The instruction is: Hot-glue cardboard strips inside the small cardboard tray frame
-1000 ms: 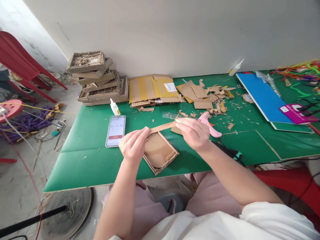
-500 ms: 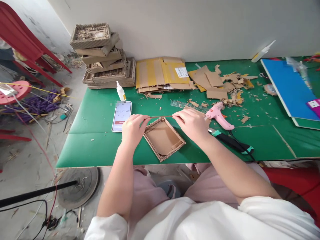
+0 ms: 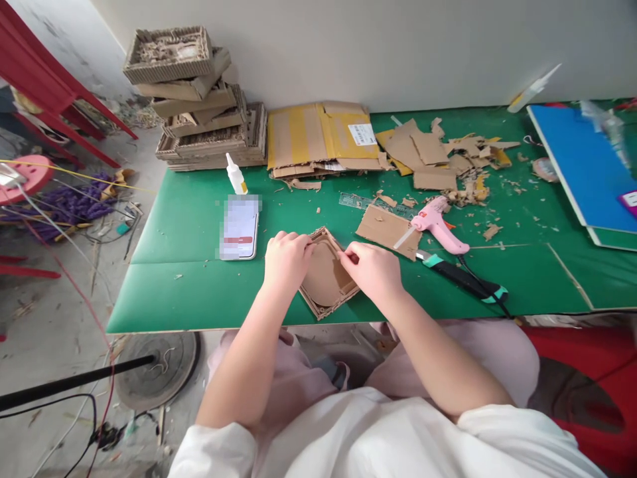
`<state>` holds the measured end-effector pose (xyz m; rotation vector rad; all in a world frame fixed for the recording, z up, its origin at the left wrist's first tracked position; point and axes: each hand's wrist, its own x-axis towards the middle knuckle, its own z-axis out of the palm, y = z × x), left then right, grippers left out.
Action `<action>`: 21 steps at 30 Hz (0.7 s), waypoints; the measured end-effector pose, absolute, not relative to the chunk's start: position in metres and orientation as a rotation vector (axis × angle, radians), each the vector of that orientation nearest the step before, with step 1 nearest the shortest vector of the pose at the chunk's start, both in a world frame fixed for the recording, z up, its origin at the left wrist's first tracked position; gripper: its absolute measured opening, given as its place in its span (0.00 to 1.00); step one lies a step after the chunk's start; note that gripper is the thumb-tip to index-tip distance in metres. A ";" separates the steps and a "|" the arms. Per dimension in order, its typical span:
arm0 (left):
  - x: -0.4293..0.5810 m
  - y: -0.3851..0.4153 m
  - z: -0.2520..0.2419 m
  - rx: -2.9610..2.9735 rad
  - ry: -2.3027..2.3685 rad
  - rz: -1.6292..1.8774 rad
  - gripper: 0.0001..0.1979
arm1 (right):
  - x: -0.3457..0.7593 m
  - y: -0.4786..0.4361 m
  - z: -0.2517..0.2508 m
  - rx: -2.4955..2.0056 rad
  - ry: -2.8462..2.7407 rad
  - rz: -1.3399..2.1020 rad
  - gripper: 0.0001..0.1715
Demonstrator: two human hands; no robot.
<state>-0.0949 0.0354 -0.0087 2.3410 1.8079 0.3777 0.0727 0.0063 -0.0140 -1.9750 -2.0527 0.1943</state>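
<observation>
Left grip (image 3: pixel 286 262) and right grip (image 3: pixel 374 269), both mine, have fingers curled in at the upper half of a cardboard tray (image 3: pixel 321 275), one per side. Fingertips bunched; can't tell if they pinch a loose piece, the wall itself or nothing, since my knuckles cover it. Tray sits on the counter (image 3: pixel 189 285), middle of the frame, one corner toward me. Having a hand on either side probably stops it skidding and leaves me a view of the floor inside.

Right of centre: a cardboard offcut (image 3: pixel 388 229) lies with the front end of a pink glue gun (image 3: pixel 438 226) over it, likely so drips miss the counter. Black-and-teal cutter (image 3: pixel 462 279) lies just below the gun, handle to the lower right, presumably quick to grab with my right. Transparent ruler (image 3: pixel 355 200) just behind the offcut.

Left of centre: phone (image 3: pixel 241 229) face up, probably for glancing at; white bottle (image 3: pixel 236 175) stands just behind it, nozzle up.

Further out: tray stack (image 3: pixel 209 113) upper left, likely piled to save room; folded cardboard (image 3: pixel 303 136) top centre; scraps (image 3: pixel 462 162) upper right, pushed back from my work spot, I'd guess; blue board (image 3: pixel 580 166) far right.
</observation>
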 end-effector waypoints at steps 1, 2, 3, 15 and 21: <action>-0.093 0.035 -0.009 2.364 1.834 0.351 0.12 | 0.073 0.005 -0.015 -1.982 -2.065 0.178 0.13; -0.091 0.035 -0.009 2.390 1.859 0.322 0.12 | 0.072 0.005 -0.017 -1.985 -2.079 0.160 0.13; -0.089 0.035 -0.009 2.416 1.878 0.294 0.13 | 0.072 0.004 -0.018 -1.986 -2.092 0.144 0.13; -0.082 0.040 -0.009 2.431 1.878 0.231 0.07 | 0.079 0.000 -0.022 -1.948 -2.154 0.157 0.06; -0.080 0.043 -0.013 2.439 1.879 0.290 0.07 | 0.083 -0.001 -0.026 -1.915 -2.093 0.287 0.03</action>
